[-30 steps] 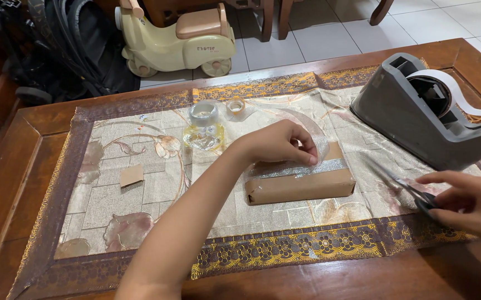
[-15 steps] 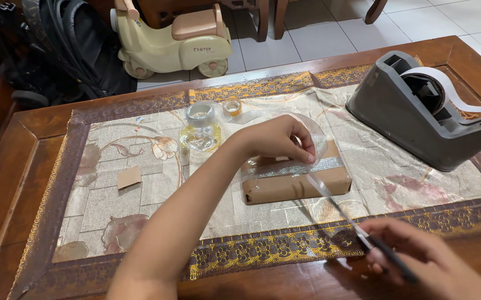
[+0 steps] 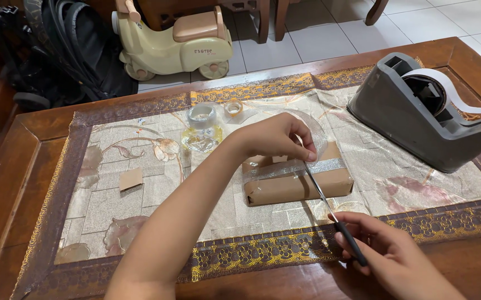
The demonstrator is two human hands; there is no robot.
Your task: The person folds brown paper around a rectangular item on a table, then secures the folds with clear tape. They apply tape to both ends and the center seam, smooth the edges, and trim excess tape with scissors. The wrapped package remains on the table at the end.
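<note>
A small box wrapped in brown paper (image 3: 285, 188) lies on the patterned table runner (image 3: 140, 189), with a silver glitter ribbon (image 3: 329, 165) across its top. My left hand (image 3: 276, 138) pinches a piece of clear film or tape just above the box's top edge. My right hand (image 3: 387, 253) holds black-handled scissors (image 3: 326, 203) near the table's front edge. The blades point up toward my left fingertips and cross over the box.
A large grey tape dispenser (image 3: 418, 114) with white tape stands at the right. A clear tape roll (image 3: 202, 116), a smaller roll (image 3: 233, 106) and crumpled clear film lie at the back. A brown paper scrap (image 3: 131, 179) rests at the left. A cream ride-on toy (image 3: 173, 41) stands on the floor.
My right hand brought the scissors from the right side, round to the front, and their blades now reach up to the film held by my left hand.
</note>
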